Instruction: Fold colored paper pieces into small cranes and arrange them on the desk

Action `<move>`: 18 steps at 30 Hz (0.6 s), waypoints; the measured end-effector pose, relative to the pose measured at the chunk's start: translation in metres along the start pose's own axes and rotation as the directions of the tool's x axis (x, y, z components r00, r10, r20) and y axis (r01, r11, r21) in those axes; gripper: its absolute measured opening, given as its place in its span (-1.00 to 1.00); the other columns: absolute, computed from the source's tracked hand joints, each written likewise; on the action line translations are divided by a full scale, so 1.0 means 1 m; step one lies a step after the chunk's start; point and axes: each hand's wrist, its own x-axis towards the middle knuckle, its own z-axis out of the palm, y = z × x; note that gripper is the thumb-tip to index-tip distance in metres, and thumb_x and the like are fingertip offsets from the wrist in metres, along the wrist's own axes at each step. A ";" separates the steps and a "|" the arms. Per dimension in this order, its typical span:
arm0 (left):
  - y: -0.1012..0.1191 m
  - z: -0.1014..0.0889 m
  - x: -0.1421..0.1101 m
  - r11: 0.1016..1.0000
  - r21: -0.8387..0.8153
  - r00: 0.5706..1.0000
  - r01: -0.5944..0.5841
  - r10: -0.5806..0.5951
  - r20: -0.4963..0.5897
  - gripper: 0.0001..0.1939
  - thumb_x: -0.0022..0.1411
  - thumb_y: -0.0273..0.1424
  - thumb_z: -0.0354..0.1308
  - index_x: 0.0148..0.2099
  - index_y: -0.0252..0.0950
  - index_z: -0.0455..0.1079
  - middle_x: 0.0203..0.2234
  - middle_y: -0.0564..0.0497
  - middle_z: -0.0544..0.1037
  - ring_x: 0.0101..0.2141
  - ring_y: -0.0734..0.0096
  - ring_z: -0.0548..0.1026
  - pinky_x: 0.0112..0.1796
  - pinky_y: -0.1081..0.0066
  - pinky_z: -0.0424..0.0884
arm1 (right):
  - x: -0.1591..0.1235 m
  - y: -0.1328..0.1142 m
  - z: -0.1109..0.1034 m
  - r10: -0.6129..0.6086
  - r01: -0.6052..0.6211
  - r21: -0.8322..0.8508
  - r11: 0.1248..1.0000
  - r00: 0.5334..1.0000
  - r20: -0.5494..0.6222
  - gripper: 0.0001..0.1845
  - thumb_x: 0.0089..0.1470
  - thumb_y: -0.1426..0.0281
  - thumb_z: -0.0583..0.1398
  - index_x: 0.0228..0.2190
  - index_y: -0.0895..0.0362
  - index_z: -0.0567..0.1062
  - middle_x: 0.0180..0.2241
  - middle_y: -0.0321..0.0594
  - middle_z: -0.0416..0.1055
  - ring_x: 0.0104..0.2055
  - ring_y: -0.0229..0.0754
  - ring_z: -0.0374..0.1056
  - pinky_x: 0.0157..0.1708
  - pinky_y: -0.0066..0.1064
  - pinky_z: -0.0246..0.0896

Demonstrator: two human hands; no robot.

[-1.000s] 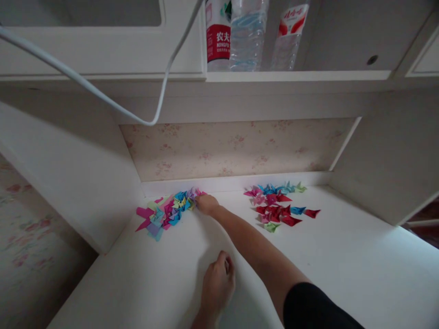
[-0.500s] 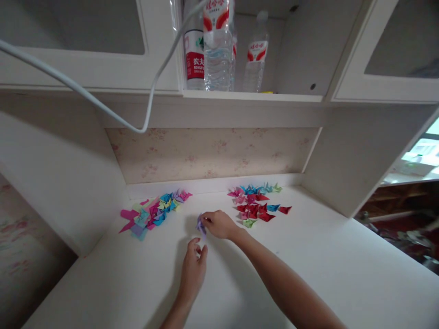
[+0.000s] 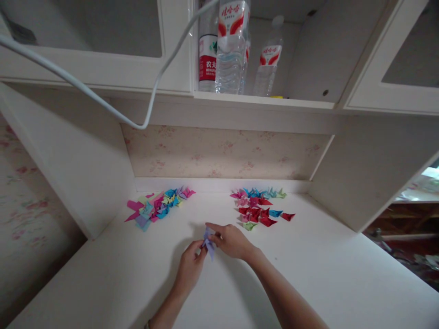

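Note:
A small purple folded paper crane (image 3: 209,244) is held up between my two hands over the white desktop. My left hand (image 3: 191,262) pinches its lower left side with thumb and fingers. From the right, my right hand (image 3: 230,238) grips the crane too, its index finger stretched along the top edge. Fingers cover part of the paper. Beyond the hands on the left lies a pile of colourful folded papers (image 3: 156,205). At the back right, several paper cranes (image 3: 255,213) in red, pink, blue and green lie in loose rows.
Overhead, an open cabinet shelf (image 3: 264,101) holds plastic water bottles (image 3: 231,55). A white cable (image 3: 103,104) hangs across the upper left. White side panels (image 3: 370,173) flank the desktop (image 3: 302,283), with floral wallpaper behind.
My left hand has come up and taken hold of the purple crane. The right hand has brought it slightly nearer to me. The view has shifted a little to the left.

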 end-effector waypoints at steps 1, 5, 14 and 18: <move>0.000 -0.001 0.001 0.998 -0.047 0.999 0.044 -0.044 0.007 -0.58 0.14 -0.14 0.02 -0.12 -0.35 0.43 -0.49 0.02 0.49 -0.66 0.53 0.29 -0.63 0.51 0.16 | -0.002 0.000 0.002 0.020 -0.017 0.071 0.997 0.999 -0.040 -0.59 0.09 0.28 0.12 0.01 -0.05 0.41 -0.44 -0.29 0.52 -0.43 -0.20 0.39 -0.39 -0.47 0.11; 0.005 -0.006 0.003 0.951 -0.227 0.977 0.210 -0.210 0.025 -0.44 0.04 -0.05 0.10 -0.07 -0.39 0.42 -0.70 0.13 0.34 -0.75 0.58 0.21 -0.71 0.56 0.03 | -0.012 0.008 0.028 0.261 -0.110 0.510 0.853 0.937 -0.234 -0.58 0.11 0.15 0.08 -0.09 0.10 0.47 -0.57 -0.31 0.39 -0.60 -0.29 0.22 -0.56 -0.50 0.07; 0.017 -0.012 -0.003 0.923 -0.275 0.963 0.269 -0.248 0.109 -0.41 0.03 -0.02 0.14 -0.05 -0.40 0.44 -0.76 0.16 0.26 -0.72 0.61 0.16 -0.68 0.58 -0.05 | -0.025 0.012 0.087 0.445 -0.189 0.904 0.384 0.896 -0.002 -0.46 0.01 0.01 0.14 -0.13 0.16 0.46 -0.59 -0.39 0.19 -0.72 -0.43 -0.05 -0.75 -0.54 -0.23; 0.021 -0.011 -0.003 0.929 -0.267 0.966 0.258 -0.240 0.099 -0.47 0.02 -0.07 0.16 -0.08 -0.38 0.45 -0.67 0.11 0.34 -0.69 0.61 0.19 -0.67 0.58 0.00 | -0.028 0.009 0.085 0.438 -0.167 0.914 0.370 0.899 -0.013 -0.44 0.06 0.01 0.10 -0.06 0.13 0.44 -0.58 -0.39 0.20 -0.71 -0.44 -0.07 -0.74 -0.54 -0.25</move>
